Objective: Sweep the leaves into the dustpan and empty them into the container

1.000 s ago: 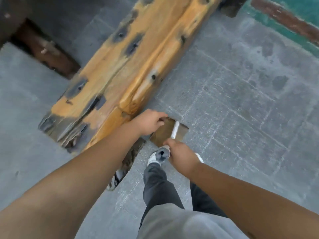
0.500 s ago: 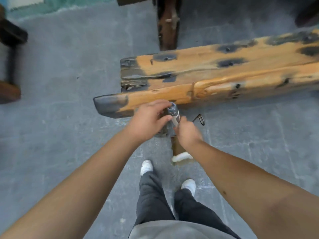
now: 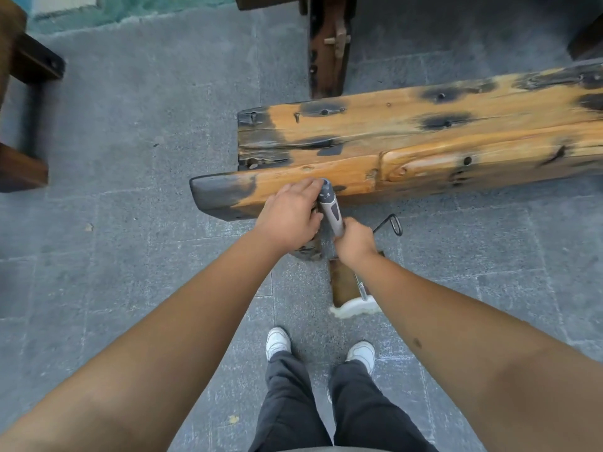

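A long grey handle with a dark grip (image 3: 331, 208) stands upright in front of a wooden bench. My right hand (image 3: 354, 244) is closed around its lower part. My left hand (image 3: 288, 216) presses against its upper part, fingers behind and thumb in front. Below my right hand, the shaft runs down to a brown dustpan (image 3: 342, 283) with a white front edge, hanging just above the floor. A thin black wire loop (image 3: 393, 225) sticks out to the right of the handle. One small leaf (image 3: 88, 227) lies on the floor at left, another (image 3: 233, 419) near my left leg.
The orange, black-stained bench (image 3: 424, 148) runs from the centre to the right edge, its end right ahead of my hands. Dark wooden furniture (image 3: 19, 119) stands at far left, and a dark post (image 3: 328, 50) behind the bench. My white shoes (image 3: 277, 342) stand on grey paving.
The view swung round, so the bench now lies crosswise ahead. The tool went from tilted with the pan up at my hands to upright with the pan hanging low; both hands stayed on it.
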### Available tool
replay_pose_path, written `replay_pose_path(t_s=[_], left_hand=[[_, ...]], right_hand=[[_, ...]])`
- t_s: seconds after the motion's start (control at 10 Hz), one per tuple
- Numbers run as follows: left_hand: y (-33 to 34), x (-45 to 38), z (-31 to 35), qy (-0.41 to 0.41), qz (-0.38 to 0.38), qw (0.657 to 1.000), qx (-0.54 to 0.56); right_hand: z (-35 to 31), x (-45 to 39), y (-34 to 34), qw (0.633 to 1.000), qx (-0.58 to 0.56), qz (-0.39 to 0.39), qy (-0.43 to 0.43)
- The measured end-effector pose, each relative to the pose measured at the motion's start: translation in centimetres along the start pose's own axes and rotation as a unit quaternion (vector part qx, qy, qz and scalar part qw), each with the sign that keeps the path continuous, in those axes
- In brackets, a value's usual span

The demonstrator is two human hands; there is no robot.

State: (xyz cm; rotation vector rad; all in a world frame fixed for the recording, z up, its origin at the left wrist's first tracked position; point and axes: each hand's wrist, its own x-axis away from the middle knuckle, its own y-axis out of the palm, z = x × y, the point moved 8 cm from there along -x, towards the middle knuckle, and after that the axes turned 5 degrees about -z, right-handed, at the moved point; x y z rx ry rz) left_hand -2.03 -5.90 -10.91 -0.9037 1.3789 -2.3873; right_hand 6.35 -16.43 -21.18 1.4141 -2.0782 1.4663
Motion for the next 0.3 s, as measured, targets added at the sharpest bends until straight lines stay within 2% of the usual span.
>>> replay_pose_path(t_s=[0.1,0.2,0.3], left_hand=[[-0.4,0.9,0.2,-0.009,-0.011,1.000,0.010],[-2.3,2.1,0.4,-0.009,0.023,1.000,0.006],[-4.3,4.2,0.8,-0.007,0.046,0.999,-0.010]], right_hand=[[0.3,1.3,-0.7,1.000,-0.021,-0.010,-0.019],[-0.1,3.4,-2.6,0.999,0.011,0.004,-0.052],[-0.8,6.7,-5.1,0.988,0.119,0.049,-0.083]])
